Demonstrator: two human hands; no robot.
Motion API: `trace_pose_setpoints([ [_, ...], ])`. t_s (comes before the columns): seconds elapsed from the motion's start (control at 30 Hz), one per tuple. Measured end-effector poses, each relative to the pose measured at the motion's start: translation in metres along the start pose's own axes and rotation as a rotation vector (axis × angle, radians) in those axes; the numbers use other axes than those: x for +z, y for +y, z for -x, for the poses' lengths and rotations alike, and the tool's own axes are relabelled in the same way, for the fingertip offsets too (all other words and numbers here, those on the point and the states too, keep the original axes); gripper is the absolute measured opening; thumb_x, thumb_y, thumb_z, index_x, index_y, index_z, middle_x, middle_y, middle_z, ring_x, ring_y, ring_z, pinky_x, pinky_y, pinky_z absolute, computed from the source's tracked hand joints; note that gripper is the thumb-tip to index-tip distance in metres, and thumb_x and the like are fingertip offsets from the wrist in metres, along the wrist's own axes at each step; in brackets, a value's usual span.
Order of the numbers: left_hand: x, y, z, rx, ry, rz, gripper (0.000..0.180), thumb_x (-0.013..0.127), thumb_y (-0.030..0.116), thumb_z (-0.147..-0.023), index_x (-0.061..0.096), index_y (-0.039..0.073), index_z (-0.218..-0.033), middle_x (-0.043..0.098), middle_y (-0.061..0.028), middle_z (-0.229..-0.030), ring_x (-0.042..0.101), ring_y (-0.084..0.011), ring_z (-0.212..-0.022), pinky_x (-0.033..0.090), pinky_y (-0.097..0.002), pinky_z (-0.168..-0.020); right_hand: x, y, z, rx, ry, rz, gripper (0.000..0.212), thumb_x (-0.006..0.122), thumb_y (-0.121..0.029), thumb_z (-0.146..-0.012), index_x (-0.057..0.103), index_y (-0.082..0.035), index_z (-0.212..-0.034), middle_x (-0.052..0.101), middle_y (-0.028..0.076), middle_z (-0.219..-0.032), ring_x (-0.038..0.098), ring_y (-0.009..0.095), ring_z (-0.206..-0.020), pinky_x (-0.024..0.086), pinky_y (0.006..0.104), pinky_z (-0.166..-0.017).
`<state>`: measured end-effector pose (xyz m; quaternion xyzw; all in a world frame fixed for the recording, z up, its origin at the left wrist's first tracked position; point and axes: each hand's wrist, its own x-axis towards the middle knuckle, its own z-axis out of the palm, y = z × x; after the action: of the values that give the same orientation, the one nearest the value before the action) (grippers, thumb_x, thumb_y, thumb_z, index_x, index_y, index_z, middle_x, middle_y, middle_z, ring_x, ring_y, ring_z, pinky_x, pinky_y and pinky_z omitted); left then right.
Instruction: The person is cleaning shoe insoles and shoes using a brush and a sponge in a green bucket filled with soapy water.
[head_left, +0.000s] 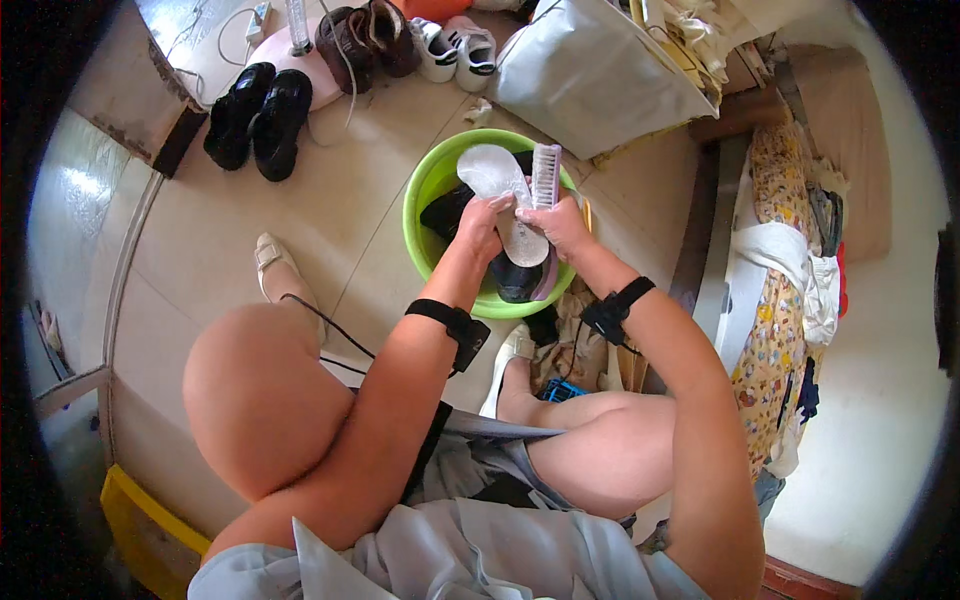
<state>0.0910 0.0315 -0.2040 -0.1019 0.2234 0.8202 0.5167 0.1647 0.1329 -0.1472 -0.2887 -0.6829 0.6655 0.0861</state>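
A white insole [488,168] is held over a light green basin [413,225] on the floor. My left hand [480,228] is closed on the insole near its middle. My right hand [562,226] grips a scrub brush [546,178] with pale bristles and a purple body, its bristle end pointing away from me. The right thumb also touches the insole's edge. Inside the basin, below both hands, lie dark shoes [447,212], partly hidden by the insole and my hands.
Black shoes [281,128], brown shoes [391,40] and white sneakers [473,55] stand at the back. A large pale bag [600,80] sits beyond the basin. To the right is a bed with a yellow patterned cover [785,330]; a yellow stool [150,525] is at lower left.
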Motion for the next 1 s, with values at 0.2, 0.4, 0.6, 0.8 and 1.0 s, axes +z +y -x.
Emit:
trace_pose_setpoints([
  [0.2, 0.003, -0.005, 0.006, -0.003, -0.072, -0.231, 0.024, 0.053, 0.008, -0.086, 0.055, 0.003, -0.109, 0.062, -0.0088, -0.096, 0.062, -0.0238, -0.083, 0.05, -0.0398, -0.075, -0.014, -0.01, -0.018, -0.016, 0.23, 0.539, 0.031, 0.075, -0.024, -0.069, 0.062, -0.001, -0.087, 0.063, 0.007, -0.072, 0.061, 0.014, -0.065, 0.048, 0.0309, -0.062],
  [0.4, 0.034, -0.005, 0.024, -0.089, -0.209, -0.249, 0.025, 0.05, 0.006, -0.087, 0.054, 0.004, -0.112, 0.062, -0.0086, -0.098, 0.062, -0.0229, -0.087, 0.05, -0.0401, -0.078, -0.034, -0.031, -0.039, 0.014, 0.296, 0.35, 0.031, 0.072, -0.025, -0.073, 0.06, 0.002, -0.083, 0.058, 0.005, -0.057, 0.056, 0.019, -0.042, 0.045, 0.032, -0.04],
  [0.6, 0.01, 0.007, 0.009, -0.04, -0.188, -0.119, 0.034, 0.046, 0.019, -0.09, 0.052, -0.002, -0.116, 0.061, -0.0109, -0.102, 0.061, -0.0268, -0.088, 0.048, -0.0416, -0.081, -0.03, -0.032, -0.025, -0.096, 0.271, 0.855, 0.046, 0.053, -0.046, -0.083, 0.053, -0.002, -0.096, 0.062, 0.021, -0.096, 0.061, 0.035, -0.089, 0.045, 0.0443, -0.078],
  [0.8, 0.005, 0.014, 0.004, 0.006, -0.252, 0.355, 0.05, 0.029, 0.035, -0.095, 0.037, 0.0, -0.13, 0.052, -0.0181, -0.121, 0.052, -0.0316, -0.109, 0.043, -0.0458, -0.093, 0.001, -0.028, 0.041, -0.31, -0.203, 1.355, 0.049, 0.048, -0.046, -0.086, 0.044, 0.0, -0.104, 0.06, 0.025, -0.088, 0.059, 0.043, -0.081, 0.048, 0.0496, -0.069],
  [1.0, 0.018, -0.002, 0.005, -0.038, -0.287, 0.276, 0.051, 0.025, 0.039, -0.096, 0.035, 0.005, -0.133, 0.044, -0.0175, -0.131, 0.047, -0.0341, -0.117, 0.038, -0.0483, -0.099, -0.006, -0.018, 0.03, -0.404, 0.013, 1.398, 0.049, 0.051, -0.043, -0.086, 0.043, 0.002, -0.102, 0.06, 0.025, -0.082, 0.061, 0.041, -0.074, 0.05, 0.0482, -0.063],
])
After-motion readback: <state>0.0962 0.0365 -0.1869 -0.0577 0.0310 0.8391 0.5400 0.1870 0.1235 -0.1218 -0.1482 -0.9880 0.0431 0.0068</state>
